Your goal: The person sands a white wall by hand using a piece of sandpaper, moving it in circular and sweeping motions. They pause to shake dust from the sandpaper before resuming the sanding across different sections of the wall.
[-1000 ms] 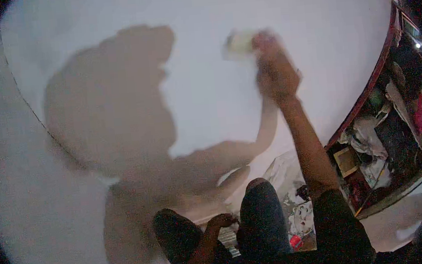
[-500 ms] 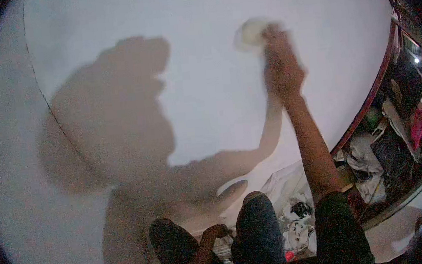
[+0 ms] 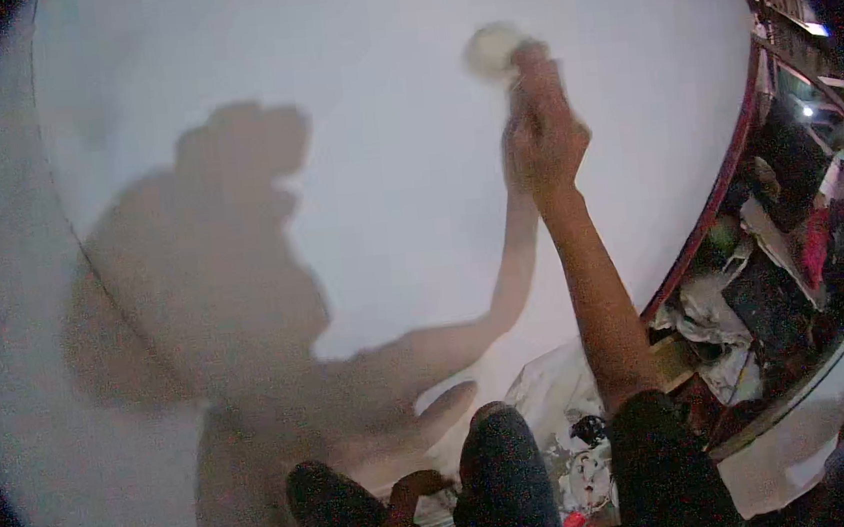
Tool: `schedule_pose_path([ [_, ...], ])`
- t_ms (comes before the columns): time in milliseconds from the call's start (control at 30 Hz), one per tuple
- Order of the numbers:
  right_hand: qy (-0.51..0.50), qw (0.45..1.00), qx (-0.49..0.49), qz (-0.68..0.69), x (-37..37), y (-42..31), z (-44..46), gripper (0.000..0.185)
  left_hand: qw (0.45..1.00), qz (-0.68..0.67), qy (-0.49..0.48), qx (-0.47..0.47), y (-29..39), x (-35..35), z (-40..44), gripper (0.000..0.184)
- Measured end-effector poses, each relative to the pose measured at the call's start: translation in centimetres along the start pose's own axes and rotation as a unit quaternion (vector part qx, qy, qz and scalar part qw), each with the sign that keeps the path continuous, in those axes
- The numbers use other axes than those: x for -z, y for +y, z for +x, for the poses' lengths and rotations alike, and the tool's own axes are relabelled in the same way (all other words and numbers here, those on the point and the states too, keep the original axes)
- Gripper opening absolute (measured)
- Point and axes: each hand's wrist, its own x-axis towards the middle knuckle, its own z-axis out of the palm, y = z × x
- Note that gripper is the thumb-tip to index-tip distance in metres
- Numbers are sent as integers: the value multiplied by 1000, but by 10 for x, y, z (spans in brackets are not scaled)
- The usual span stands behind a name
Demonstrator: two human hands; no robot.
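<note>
My right hand (image 3: 542,122) is raised against a smooth white wall (image 3: 403,165), its fingers closed on a round, pale yellowish pad (image 3: 496,50). The pad is blurred by motion and appears to lie against the wall; its exact kind cannot be made out. Low down between my knees, my left hand (image 3: 421,484) looks closed, with its fingers together. Whatever it may hold is hidden in the dimness.
A dark shadow (image 3: 229,240) of my head and arm covers the wall's left part. Along the right runs a dark red edge (image 3: 708,208), with a cluttered heap of cloths and scraps (image 3: 718,318) beyond. Crumpled plastic sheeting (image 3: 553,383) lies by my knees (image 3: 504,457).
The view has shifted slightly, moving the wall edge and clutter left in the picture. My right hand and the pad appear a little higher and further left. My left hand stays low between my knees.
</note>
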Motion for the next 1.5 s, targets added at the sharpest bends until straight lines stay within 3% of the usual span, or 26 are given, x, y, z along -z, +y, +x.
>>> schedule_pose_path([
  [100, 53, 998, -42, 16, -7, -8, 11, 42, 1000, 1, -2, 3, -1, 0, -1, 33],
  [133, -22, 1000, -7, -7, -11, -23, -5, 46, 1000, 3, -4, 5, -2, 1, -1, 33],
  [167, -41, 992, 117, -31, -28, -31, -22, 54, 1000, 2, -5, 6, -4, 2, -3, 33],
  [200, -234, 964, 114, -52, -27, -55, -43, 56, 1000, 2, -5, 7, -3, 2, -2, 33],
  [233, -298, 929, 220, -15, -29, -64, -66, 55, 1000, 3, -6, 5, -3, 4, 0, 33],
  [267, -307, 900, 296, 92, -25, -72, -77, 53, 1000, 3, -5, 5, -4, 4, 2, 33],
  [333, -319, 887, 313, 116, -24, -55, -67, 53, 1000, 6, -4, 7, -4, 8, 3, 33],
  [400, -258, 944, 182, -96, -18, -39, -25, 52, 1000, 3, 0, 9, -5, 10, 2, 33],
  [467, -21, 998, 47, -27, -12, -21, 19, 52, 1000, 0, -1, 7, -4, 12, 0, 33],
  [567, 83, 996, -11, 25, -21, -28, 33, 52, 1000, -1, -4, 6, -5, 12, -2, 34],
  [667, -204, 961, 172, -79, -48, -59, -34, 56, 1000, 0, -3, 6, -5, 13, -3, 34],
  [700, -320, 923, 213, 36, -63, -70, -62, 55, 1000, -2, -2, 6, -5, 14, -4, 34],
  [733, -316, 902, 263, 129, -36, -90, -64, 56, 1000, -1, -1, 6, -5, 14, -3, 34],
  [800, -313, 901, 290, 79, -55, -61, -64, 53, 1000, -2, -1, 7, -9, 14, -4, 34],
  [867, -246, 956, 118, -105, -26, -58, -4, 50, 1000, -3, 0, 8, -9, 14, -7, 34],
  [933, 18, 998, 1, 60, -23, -32, 30, 52, 1000, -1, 3, 7, -6, 15, -8, 35],
  [1033, 34, 999, -14, 18, -40, -47, 20, 57, 1000, -3, 2, 1, -16, 17, -11, 35],
  [1067, -2, 998, 48, -35, -54, -64, -1, 61, 1000, -3, 1, 0, -19, 16, -11, 35],
  [1167, -290, 937, 195, 12, -55, -98, -49, 61, 1000, -3, 3, 2, 0, 16, -8, 35],
  [1200, -253, 919, 281, 110, -44, -108, -48, 51, 1000, -5, 1, 2, 0, 15, -7, 35],
  [1267, -289, 917, 274, 2, -67, -78, -40, 41, 1000, -2, 1, 2, -2, 14, -10, 35],
  [1300, -280, 941, 171, -85, -40, -75, -7, 38, 1000, -2, 4, 4, 0, 16, -11, 36],
  [1367, 45, 988, 149, -15, -40, -30, 34, 36, 1000, -7, 6, 3, 0, 15, -12, 36],
  [1400, 43, 999, -15, -1, -31, -30, 44, 39, 1000, -7, 6, 1, 0, 13, -12, 36],
  [1433, 108, 994, 2, -33, -30, -22, 59, 44, 1000, -9, 4, -3, 0, 13, -11, 36],
  [1500, 92, 996, 9, -16, -41, -26, 49, 44, 1000, -7, 4, -2, -2, 13, -13, 36],
])
